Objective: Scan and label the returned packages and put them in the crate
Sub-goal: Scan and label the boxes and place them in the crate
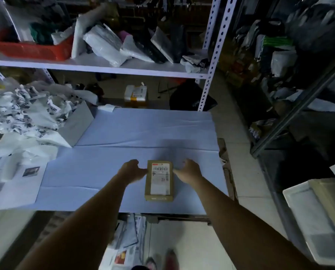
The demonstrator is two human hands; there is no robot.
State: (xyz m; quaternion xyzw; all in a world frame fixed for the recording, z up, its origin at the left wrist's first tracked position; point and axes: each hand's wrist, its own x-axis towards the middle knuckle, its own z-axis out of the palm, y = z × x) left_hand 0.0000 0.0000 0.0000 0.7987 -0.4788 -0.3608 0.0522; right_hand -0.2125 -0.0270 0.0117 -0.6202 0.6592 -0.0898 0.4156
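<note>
Low in mid-frame, a small brown cardboard box lies on the worktop. Your left hand and right hand curl at its sides; grip unclear. It seems light and stiff: hold its long sides.

Bare blue table sheet open beyond the box and on both its sides, heap of crumpled bags far left of box, grey flap at heap's edge, shelf post beyond box to the right, white tray off to the right.
</note>
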